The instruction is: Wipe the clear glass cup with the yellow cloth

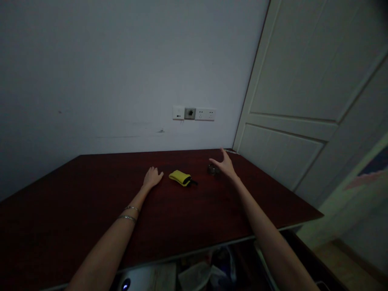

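My left hand (152, 177) rests palm down on the dark red tabletop (182, 210), thumb out to the side, with nothing visible in it. Just right of it lies a small yellow pouch (180, 176), its black-lined mouth and a black cord end facing right. My right hand (226, 165) is open above the table's right part, thumb and fingers spread wide. Close to its thumb sits a small, dark, see-through object (213, 169), maybe coiled or glassy; its kind is too dim to make out. Whether my right hand touches it, I cannot tell.
An open drawer (251, 258) under the front edge holds a pale box (151, 277) and crumpled bags (195, 276). Behind the table is a wall with sockets (205, 114). A white panelled door (291, 105) stands along the right side.
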### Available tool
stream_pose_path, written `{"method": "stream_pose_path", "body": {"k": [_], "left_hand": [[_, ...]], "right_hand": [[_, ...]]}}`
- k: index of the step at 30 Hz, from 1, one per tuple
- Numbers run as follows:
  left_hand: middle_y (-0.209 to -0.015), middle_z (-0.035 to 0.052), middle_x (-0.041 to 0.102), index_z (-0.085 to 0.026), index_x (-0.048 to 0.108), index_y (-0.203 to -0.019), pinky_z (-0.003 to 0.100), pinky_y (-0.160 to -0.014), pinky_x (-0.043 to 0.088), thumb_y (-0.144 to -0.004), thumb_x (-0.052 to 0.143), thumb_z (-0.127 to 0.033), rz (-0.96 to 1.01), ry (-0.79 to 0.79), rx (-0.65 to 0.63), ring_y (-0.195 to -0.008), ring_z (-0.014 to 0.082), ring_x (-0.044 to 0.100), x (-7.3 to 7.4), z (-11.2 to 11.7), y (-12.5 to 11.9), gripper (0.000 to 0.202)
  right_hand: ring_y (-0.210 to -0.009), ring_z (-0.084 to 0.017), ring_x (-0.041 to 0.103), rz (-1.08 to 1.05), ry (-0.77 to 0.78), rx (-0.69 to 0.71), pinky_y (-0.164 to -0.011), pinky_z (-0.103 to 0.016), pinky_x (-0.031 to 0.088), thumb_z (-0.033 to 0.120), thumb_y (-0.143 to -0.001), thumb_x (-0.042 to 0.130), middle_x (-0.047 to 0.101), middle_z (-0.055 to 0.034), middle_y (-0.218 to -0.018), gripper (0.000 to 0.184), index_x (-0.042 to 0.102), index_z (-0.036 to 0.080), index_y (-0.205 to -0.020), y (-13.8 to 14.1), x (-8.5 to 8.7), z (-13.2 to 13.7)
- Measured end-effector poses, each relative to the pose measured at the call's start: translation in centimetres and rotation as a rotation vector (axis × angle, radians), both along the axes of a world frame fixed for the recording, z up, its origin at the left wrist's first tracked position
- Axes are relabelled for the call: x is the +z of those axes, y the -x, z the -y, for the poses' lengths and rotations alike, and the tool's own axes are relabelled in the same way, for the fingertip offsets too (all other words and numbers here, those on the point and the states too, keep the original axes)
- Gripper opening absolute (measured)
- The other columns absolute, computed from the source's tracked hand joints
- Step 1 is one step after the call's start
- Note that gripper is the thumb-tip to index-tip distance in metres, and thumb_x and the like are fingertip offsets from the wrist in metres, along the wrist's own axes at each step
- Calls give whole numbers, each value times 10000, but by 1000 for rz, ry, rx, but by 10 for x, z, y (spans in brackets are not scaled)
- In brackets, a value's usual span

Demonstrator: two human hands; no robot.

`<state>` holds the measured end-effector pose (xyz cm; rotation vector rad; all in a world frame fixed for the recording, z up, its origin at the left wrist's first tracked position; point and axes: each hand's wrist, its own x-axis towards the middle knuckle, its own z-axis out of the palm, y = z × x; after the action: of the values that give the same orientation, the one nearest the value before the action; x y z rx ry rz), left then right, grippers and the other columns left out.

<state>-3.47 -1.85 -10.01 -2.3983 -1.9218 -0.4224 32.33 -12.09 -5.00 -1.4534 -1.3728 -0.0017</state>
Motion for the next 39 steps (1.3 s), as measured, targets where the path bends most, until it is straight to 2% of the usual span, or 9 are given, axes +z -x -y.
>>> {"method": "stream_pose_path", "body": {"k": [3,6,11,16,21,26,39], "left_hand": [[-1400,234,445,13,508,-1272,354,-1103,299,-898,373,-416,-7,-1,-6,-1344,300,379,1,0,0,585],[-1397,243,445,28,512,-1264,337,-1106,292,-896,371,-414,-15,2,-10,-1344,295,380,2,0,0,593],[-1406,226,442,-1,510,-1275,359,-1088,317,-895,374,-410,-19,2,5,-1346,297,377,2,0,-1,575],[-1413,236,427,14,496,-1284,355,-1089,319,-900,371,-417,-16,12,8,-1348,300,373,3,0,-1,591],[-1403,236,441,11,517,-1261,341,-1100,304,-900,377,-409,-20,0,-3,-1345,289,380,2,1,-1,571],[-1391,224,462,-9,528,-1252,370,-1085,324,-898,375,-400,-19,-10,2,-1334,298,394,2,2,-1,549],[-1392,233,456,7,524,-1249,345,-1094,307,-898,362,-410,-11,-5,-5,-1342,297,381,1,1,-3,568]], "right_hand": [[-1366,-277,356,-49,103,19,-1103,-421,307,569,-635,711,347,-171,-1488,1024,244,170,-1454,-17,-24,0],[-1344,-291,391,-78,194,53,-1066,-422,355,558,-597,739,369,-210,-1466,1090,219,145,-1461,-23,-42,-4],[-1292,-288,461,-94,274,83,-1061,-416,355,511,-534,793,430,-210,-1423,1160,201,153,-1466,-22,-57,-11],[-1235,-288,519,-97,292,77,-1050,-409,367,492,-530,797,505,-209,-1352,1198,157,124,-1473,-22,-61,-13],[-1170,-268,574,-100,281,71,-1025,-398,398,468,-562,782,560,-188,-1294,1153,161,126,-1471,-22,-63,-13],[-1159,-273,582,-108,272,56,-1011,-415,412,468,-554,787,576,-183,-1280,1152,171,138,-1470,-22,-64,-14],[-1178,-286,571,-124,280,26,-1012,-402,414,509,-537,781,579,-190,-1277,1168,189,123,-1466,-23,-64,-14]]}}
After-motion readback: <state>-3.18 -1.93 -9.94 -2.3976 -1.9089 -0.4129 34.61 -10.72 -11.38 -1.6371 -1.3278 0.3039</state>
